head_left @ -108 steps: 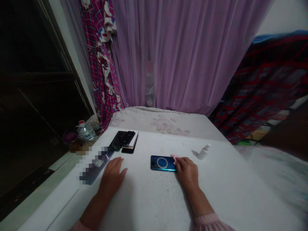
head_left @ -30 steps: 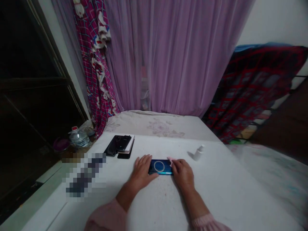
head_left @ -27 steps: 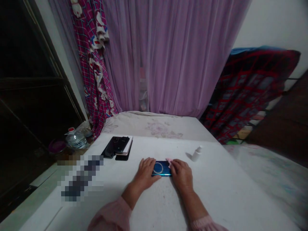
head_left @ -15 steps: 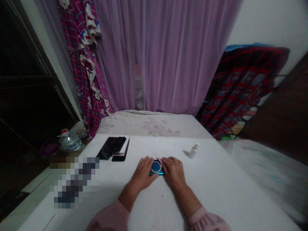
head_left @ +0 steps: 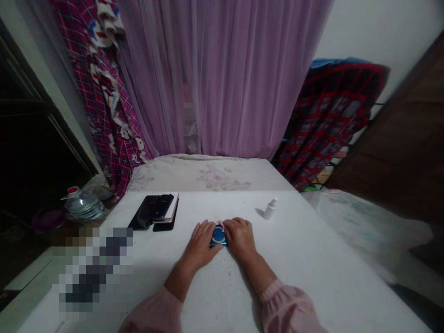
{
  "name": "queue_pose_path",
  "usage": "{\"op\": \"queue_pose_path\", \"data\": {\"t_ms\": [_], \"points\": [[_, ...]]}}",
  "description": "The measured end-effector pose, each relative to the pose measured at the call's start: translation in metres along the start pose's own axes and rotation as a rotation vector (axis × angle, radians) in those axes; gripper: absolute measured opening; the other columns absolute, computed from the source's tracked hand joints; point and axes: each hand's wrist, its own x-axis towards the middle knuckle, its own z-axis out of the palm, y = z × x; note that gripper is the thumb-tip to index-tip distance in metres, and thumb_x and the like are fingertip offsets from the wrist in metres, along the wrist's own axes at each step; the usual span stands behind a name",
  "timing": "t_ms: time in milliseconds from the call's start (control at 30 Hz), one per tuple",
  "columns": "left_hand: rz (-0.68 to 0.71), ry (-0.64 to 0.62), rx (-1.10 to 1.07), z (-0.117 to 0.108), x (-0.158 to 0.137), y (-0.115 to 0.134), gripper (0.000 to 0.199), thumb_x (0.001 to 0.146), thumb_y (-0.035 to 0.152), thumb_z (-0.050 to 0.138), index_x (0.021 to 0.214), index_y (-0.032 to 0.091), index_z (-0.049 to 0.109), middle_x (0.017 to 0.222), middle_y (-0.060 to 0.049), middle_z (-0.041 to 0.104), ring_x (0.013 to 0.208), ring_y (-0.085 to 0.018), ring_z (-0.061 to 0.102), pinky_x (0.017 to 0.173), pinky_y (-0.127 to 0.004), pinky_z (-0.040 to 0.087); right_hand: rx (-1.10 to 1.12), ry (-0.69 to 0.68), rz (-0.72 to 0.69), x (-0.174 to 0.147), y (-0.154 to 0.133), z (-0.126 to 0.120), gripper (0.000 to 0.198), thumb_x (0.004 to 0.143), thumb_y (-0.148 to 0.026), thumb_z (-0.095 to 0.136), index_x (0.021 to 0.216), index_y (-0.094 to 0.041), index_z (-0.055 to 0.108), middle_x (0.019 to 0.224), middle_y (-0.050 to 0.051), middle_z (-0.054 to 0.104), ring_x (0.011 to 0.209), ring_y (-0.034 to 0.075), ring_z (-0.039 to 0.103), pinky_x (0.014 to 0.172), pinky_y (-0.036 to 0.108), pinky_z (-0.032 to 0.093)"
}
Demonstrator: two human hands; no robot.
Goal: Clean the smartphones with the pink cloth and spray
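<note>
A small blue, shiny flat device point(head_left: 218, 235) with a pale ring on its top face lies on the white table between my hands. My left hand point(head_left: 200, 243) grips its left side, with the thumb along the near edge. At its upper right, my right hand point(head_left: 240, 236) has its fingers bent over a small pink cloth point(head_left: 221, 224) pressed to the device. Most of the cloth is hidden under the fingers. Whether the device is a phone or a power bank I cannot tell.
Left of my hands lie several dark phones and a white-edged one, stacked partly on each other point(head_left: 162, 208). A white spray bottle point(head_left: 269, 210) stands at the right. Beyond the table point(head_left: 298, 268) hang purple curtains point(head_left: 236, 83). A large water bottle point(head_left: 83, 203) is at the left.
The whole view has shifted, so the table and things sit further left and slightly higher. My right fingers have moved slightly against the device; both hands stay on it.
</note>
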Motion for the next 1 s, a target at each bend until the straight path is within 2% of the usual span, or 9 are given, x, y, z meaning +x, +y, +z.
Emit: {"op": "queue_pose_path", "data": {"t_ms": [233, 500, 600, 767, 867, 1000], "points": [[-0.022, -0.031, 0.016, -0.003, 0.001, 0.003, 0.061, 0.085, 0.04, 0.058, 0.139, 0.018, 0.04, 0.145, -0.014, 0.045, 0.14, -0.032, 0.031, 0.117, -0.054, 0.018, -0.009, 0.063, 0.148, -0.009, 0.034, -0.007, 0.019, 0.092, -0.025, 0.055, 0.103, -0.028, 0.07, 0.1, 0.001, 0.074, 0.099, 0.021, 0.056, 0.084, 0.033, 0.025], [0.012, -0.038, 0.029, -0.003, 0.002, 0.0, 0.061, 0.085, 0.04, 0.059, 0.14, 0.02, 0.04, 0.145, -0.013, 0.046, 0.14, -0.032, 0.031, 0.115, -0.054, 0.019, 0.053, -0.026, 0.011, 0.003, -0.003, -0.002, 0.019, 0.093, -0.025, 0.054, 0.101, -0.026, 0.07, 0.098, 0.002, 0.073, 0.1, 0.02, 0.055, 0.086, 0.034, 0.025], [-0.004, -0.072, 0.056, -0.006, 0.002, 0.002, 0.062, 0.085, 0.038, 0.059, 0.14, 0.017, 0.04, 0.146, -0.014, 0.045, 0.14, -0.032, 0.03, 0.116, -0.053, 0.019, 0.044, -0.037, 0.016, 0.0, 0.006, -0.006, 0.02, 0.092, -0.026, 0.054, 0.105, -0.028, 0.07, 0.101, 0.001, 0.073, 0.101, 0.02, 0.055, 0.087, 0.034, 0.024], [-0.013, -0.092, 0.09, -0.008, 0.002, 0.004, 0.062, 0.085, 0.036, 0.057, 0.14, 0.016, 0.038, 0.147, -0.014, 0.043, 0.141, -0.031, 0.029, 0.116, -0.053, 0.019, 0.025, 0.017, 0.119, -0.01, 0.031, -0.013, 0.021, 0.093, -0.027, 0.053, 0.105, -0.029, 0.07, 0.1, 0.002, 0.073, 0.098, 0.02, 0.055, 0.086, 0.034, 0.024], [0.002, -0.083, 0.096, -0.008, 0.002, 0.004, 0.061, 0.086, 0.036, 0.057, 0.14, 0.017, 0.038, 0.147, -0.013, 0.043, 0.141, -0.03, 0.029, 0.116, -0.053, 0.02, 0.014, 0.023, 0.117, -0.008, 0.025, -0.01, 0.02, 0.093, -0.027, 0.053, 0.102, -0.028, 0.071, 0.097, 0.002, 0.073, 0.097, 0.019, 0.055, 0.085, 0.033, 0.025], [0.004, -0.083, 0.094, -0.008, 0.002, 0.004, 0.062, 0.085, 0.035, 0.059, 0.14, 0.016, 0.039, 0.146, -0.014, 0.045, 0.141, -0.031, 0.03, 0.116, -0.053, 0.021, 0.032, -0.024, 0.038, 0.002, 0.0, -0.002, 0.02, 0.093, -0.027, 0.052, 0.099, -0.027, 0.071, 0.095, 0.002, 0.073, 0.098, 0.019, 0.055, 0.086, 0.034, 0.025]]}}
